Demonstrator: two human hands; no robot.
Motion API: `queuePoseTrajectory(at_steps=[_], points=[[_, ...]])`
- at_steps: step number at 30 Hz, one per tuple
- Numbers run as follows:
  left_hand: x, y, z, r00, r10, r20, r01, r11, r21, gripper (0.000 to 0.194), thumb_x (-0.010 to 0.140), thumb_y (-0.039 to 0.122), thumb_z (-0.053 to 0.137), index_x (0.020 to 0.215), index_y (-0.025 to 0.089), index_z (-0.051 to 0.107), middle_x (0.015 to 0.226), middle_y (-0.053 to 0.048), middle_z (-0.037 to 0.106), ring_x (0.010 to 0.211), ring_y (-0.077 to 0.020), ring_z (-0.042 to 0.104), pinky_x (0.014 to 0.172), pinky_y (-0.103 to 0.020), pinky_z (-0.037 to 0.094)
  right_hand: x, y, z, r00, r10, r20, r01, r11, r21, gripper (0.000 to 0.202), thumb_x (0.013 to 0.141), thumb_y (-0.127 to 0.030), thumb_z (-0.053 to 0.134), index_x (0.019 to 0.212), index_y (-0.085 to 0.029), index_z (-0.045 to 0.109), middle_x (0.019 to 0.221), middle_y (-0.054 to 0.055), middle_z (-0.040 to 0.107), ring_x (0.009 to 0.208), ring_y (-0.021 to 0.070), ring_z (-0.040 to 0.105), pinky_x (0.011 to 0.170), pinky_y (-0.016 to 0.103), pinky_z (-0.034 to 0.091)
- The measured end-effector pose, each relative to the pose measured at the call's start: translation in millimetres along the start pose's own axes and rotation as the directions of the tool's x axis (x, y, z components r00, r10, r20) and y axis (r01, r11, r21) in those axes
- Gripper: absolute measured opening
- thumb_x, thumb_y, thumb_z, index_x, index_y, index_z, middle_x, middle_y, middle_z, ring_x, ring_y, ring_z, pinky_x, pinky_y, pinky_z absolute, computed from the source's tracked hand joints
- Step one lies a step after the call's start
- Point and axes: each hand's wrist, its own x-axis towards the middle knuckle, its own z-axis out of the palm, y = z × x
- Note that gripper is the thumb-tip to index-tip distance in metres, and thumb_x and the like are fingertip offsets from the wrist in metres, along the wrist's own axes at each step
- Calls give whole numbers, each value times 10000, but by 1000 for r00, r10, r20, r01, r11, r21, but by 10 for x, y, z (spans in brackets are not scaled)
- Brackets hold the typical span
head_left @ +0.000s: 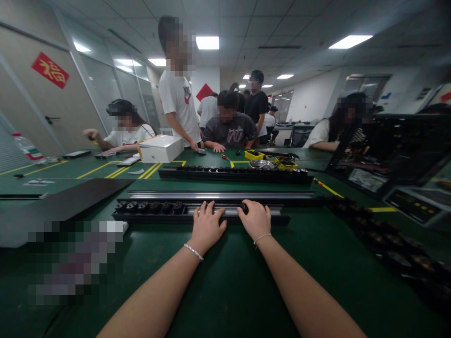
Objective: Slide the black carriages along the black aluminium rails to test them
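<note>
A long black rail (278,219) lies across the green table in front of me, with several round black parts (143,207) seated in its left end. My left hand (207,225) rests over the middle of the rail, fingers spread, with nothing visible in it. Just to its right, my right hand (256,218) has its fingers curled round a small black part (244,207) above the rail. A second long rail (218,194) lies just behind.
Further back sit another rail filled with parts (232,174), a white box (161,149) and yellow trays (254,155). Many dark parts (391,239) lie along the right. A dark panel (84,199) is at the left. Several people are around the table.
</note>
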Motion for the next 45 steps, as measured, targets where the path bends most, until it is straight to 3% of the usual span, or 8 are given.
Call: queuePoseTrajectory(at_steps=[17, 28, 45], points=[[-2, -6, -4, 1000, 9, 4, -9, 1000, 5, 395, 820, 457, 486, 1189, 347, 574, 1372, -59, 463, 1307, -298, 328, 1040, -474, 254, 20, 7, -24, 998, 28, -51, -28, 1000, 7, 234, 782, -333, 501, 949, -241, 636, 976, 60, 670, 995, 232, 544, 975, 469, 264], [-2, -34, 30, 1000, 27, -12, -27, 1000, 4, 399, 830, 468, 464, 1192, 339, 570, 1363, -72, 466, 1301, -294, 337, 1035, -478, 255, 27, 0, -29, 998, 63, -21, -62, 998, 26, 235, 775, -345, 505, 944, -246, 634, 1007, 53, 659, 1026, 241, 524, 1006, 513, 215], [-2, -39, 60, 999, 33, -43, -32, 999, 15, 382, 820, 468, 485, 1165, 342, 587, 1350, -71, 476, 1293, -300, 346, 1027, -473, 261, 35, 1, -54, 995, 102, 13, -102, 995, 2, 244, 777, -326, 492, 961, -236, 625, 1003, 50, 651, 1033, 223, 518, 1010, 462, 208]])
